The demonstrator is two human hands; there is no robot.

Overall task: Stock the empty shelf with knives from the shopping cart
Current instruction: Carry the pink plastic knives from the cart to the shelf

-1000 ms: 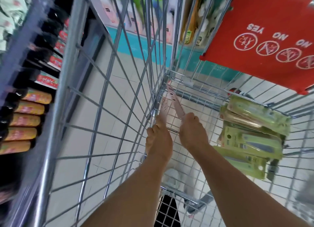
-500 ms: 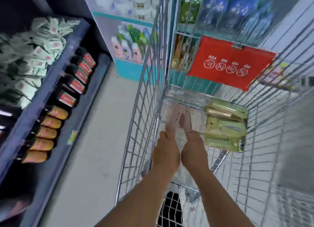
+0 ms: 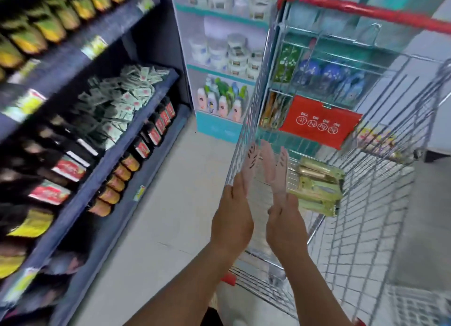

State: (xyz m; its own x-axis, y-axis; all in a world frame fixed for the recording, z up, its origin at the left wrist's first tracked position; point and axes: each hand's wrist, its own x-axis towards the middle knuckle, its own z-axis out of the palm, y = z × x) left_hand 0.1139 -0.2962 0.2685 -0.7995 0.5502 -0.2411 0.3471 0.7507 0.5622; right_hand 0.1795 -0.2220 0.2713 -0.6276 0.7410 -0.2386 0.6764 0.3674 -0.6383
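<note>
Head: pink knives held between hands (above cart)

Pink knives, blades pointing up, held over wire shopping cart near its left wall; green knife packs piled on cart's floor, far end.

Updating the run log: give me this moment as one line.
stage: lifting knives out | left hand: holds pink knife | right hand: holds pink knives | shopping cart: green packs remain | shelf: not reached
</note>
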